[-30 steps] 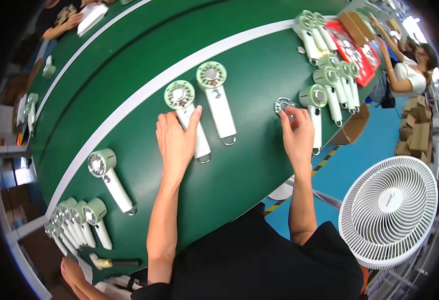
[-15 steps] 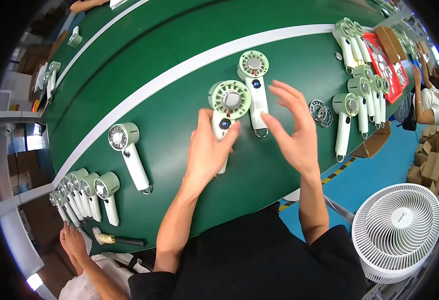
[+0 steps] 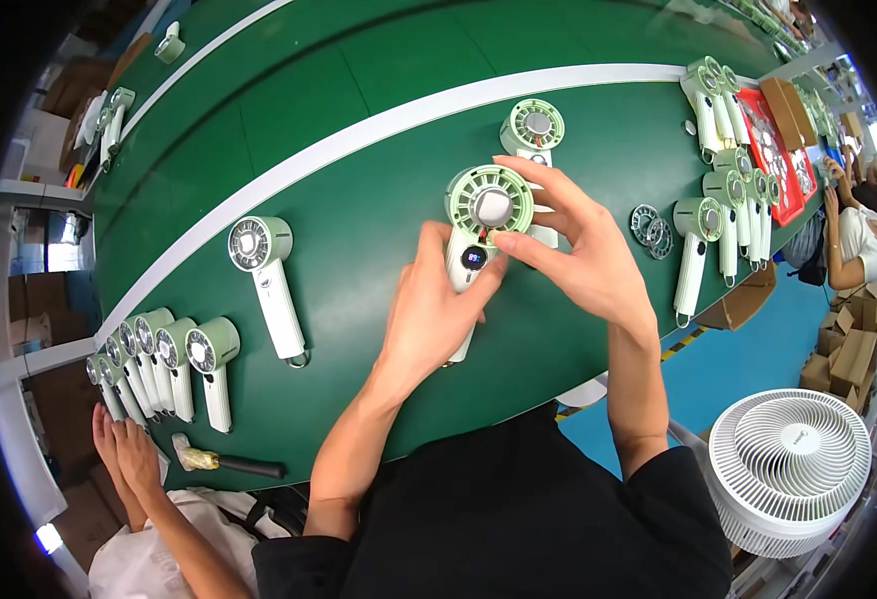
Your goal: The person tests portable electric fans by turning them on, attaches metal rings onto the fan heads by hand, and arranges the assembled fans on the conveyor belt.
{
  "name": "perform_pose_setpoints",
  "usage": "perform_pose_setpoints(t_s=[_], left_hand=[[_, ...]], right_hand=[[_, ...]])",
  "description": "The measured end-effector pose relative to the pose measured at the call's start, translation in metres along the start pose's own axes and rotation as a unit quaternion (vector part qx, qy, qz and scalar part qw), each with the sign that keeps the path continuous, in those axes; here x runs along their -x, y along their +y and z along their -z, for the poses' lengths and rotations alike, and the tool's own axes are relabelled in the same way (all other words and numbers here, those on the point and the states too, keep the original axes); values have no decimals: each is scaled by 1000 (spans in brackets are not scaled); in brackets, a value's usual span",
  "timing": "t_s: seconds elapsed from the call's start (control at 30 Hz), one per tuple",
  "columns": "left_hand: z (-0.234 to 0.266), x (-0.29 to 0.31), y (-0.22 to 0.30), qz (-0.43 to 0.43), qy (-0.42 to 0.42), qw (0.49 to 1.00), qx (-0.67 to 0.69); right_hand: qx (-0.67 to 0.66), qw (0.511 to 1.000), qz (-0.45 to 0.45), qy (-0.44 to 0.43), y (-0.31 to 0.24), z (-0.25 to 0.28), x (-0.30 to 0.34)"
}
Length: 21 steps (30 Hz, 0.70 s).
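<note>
Head view: your left hand [image 3: 431, 301] clasps the handle of the handheld fan [image 3: 491, 205] at your twelve o'clock, over the green table [image 3: 379, 190], while your right hand [image 3: 588, 245] pinches its head's rim. From it, another fan [image 3: 535, 125] lies at one o'clock, two rings [image 3: 651, 233] at three.

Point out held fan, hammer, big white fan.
Held fan [image 3: 494, 207]: head view, grey disc at the hub.
Hammer [image 3: 235, 463]: head view, handle.
Big white fan [image 3: 800, 439]: head view, hub.
</note>
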<state>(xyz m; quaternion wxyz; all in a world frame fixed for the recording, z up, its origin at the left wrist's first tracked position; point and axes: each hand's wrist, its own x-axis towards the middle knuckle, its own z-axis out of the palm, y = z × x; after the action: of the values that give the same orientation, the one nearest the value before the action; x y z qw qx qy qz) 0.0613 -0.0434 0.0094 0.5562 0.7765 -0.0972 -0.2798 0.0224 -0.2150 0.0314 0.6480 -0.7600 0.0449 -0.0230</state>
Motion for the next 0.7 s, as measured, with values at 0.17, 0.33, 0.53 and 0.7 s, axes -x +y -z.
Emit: perform_pose_setpoints(t_s=[0.17, 0.33, 0.53, 0.7], left_hand=[[-3, 3, 2, 0, -4, 1000, 0], [-4, 3, 0, -2, -6, 1000, -6], [-5, 4, 0, -8, -3, 1000, -4], [-8, 4, 0, -19, 12, 1000, 5]], right_hand=[[-2, 1000, -4, 10, 1, 1, -1], [18, 999, 23, 20, 0, -2, -1], [-22, 999, -34, 15, -6, -3, 0], [-57, 998, -12, 16, -5, -5, -1]])
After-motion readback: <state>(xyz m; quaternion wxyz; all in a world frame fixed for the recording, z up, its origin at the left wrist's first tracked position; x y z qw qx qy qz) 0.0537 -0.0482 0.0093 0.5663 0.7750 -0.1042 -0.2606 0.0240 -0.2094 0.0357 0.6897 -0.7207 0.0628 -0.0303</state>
